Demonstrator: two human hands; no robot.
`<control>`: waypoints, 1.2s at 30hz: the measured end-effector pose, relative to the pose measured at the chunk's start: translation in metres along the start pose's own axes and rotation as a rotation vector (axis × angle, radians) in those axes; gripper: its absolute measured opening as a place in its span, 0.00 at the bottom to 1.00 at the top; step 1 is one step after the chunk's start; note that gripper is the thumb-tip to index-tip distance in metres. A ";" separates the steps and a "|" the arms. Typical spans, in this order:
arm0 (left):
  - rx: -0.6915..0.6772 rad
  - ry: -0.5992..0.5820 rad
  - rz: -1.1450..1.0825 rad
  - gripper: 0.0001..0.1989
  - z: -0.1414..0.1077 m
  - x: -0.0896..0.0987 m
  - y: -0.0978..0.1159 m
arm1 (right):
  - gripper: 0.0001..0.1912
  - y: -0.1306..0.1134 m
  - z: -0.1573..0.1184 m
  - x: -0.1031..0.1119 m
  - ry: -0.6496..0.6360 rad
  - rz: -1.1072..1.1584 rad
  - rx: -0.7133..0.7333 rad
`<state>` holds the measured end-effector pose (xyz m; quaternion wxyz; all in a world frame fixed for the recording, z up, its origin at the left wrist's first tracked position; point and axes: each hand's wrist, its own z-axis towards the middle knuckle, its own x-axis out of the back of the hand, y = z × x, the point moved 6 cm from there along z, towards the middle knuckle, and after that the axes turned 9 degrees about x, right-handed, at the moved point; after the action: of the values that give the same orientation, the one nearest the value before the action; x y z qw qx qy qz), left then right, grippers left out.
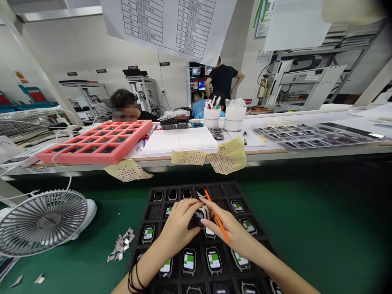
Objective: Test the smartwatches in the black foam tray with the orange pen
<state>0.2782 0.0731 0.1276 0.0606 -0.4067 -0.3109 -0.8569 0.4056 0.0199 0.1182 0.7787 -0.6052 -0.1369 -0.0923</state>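
A watch case (pixel 200 214) with a dark face is held up above a black foam tray (pixel 229 190). My left hand (pixel 179 220) grips it from the left, fingers curled over its top. My right hand (pixel 234 229) holds a thin orange stick (pixel 221 223) slanting between thumb and fingers. Its fingertips also touch the right side of the watch case. Below, the tray's compartments hold several smartwatches, some with lit green-and-white screens, like this watch (pixel 213 260), and others dark, like this watch (pixel 172 195). My hands hide part of the tray's middle.
On the left stand a grey fan (pixel 45 220) and a scatter of small strips (pixel 121 245) on the green mat (pixel 101 277). A raised shelf ahead carries a pink foam tray (pixel 114 153), paper sheets (pixel 180 140), white pots (pixel 234 118) and clear trays (pixel 318 136). People are beyond it.
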 end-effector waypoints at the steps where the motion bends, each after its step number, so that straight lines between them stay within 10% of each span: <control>1: -0.013 0.023 0.008 0.30 0.000 0.002 0.001 | 0.27 0.000 0.001 0.000 -0.002 0.005 0.011; 12: -0.056 0.067 -0.202 0.30 0.004 0.016 0.016 | 0.22 0.000 0.006 -0.001 -0.187 0.590 0.004; 36: -0.031 0.093 -0.259 0.29 0.003 0.014 0.014 | 0.26 -0.014 0.002 0.005 -0.063 0.434 0.072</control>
<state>0.2755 0.0655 0.1461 -0.0425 -0.3238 -0.3442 -0.8803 0.4058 0.0183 0.1327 0.7967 -0.5951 -0.0307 0.1013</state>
